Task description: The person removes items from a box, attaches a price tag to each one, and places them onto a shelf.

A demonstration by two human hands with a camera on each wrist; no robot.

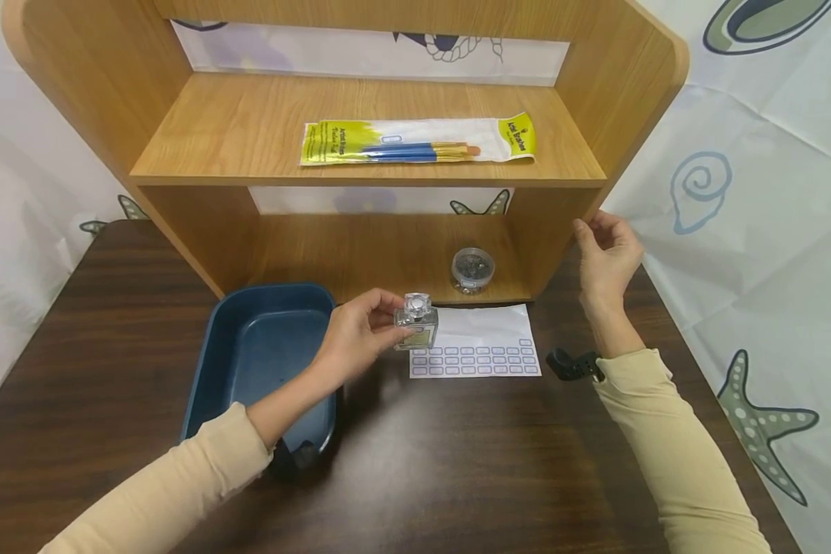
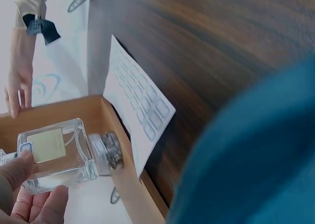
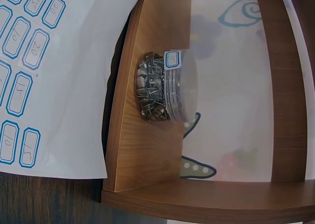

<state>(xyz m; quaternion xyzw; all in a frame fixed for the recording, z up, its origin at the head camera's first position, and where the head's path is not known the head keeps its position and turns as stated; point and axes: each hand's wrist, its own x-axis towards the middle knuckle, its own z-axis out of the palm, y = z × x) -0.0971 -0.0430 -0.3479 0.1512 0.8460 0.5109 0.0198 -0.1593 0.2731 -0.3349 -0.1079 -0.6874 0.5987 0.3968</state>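
My left hand [image 1: 360,335] grips a clear glass perfume bottle [image 1: 417,327] by its side, above the label sheet. In the left wrist view, the thumb lies by a small blue-bordered label on the bottle [image 2: 54,152], which also bears a pale yellow label. My right hand [image 1: 608,261] is raised at the shelf unit's right side panel [image 1: 550,246], its fingertips right at the panel's edge and nothing seen in it. Beneath the bottle, the white label sheet [image 1: 481,323] carries rows of blue-framed stickers, handwritten with numbers in the right wrist view.
A round clear jar of thumbtacks [image 3: 155,88], bearing a label, stands on the lower shelf [image 1: 360,246]. Packs of artist brushes [image 1: 415,142] lie on the upper shelf [image 1: 249,115]. On the dark wooden table [image 1: 471,462], a blue plastic tray [image 1: 270,346] sits at left.
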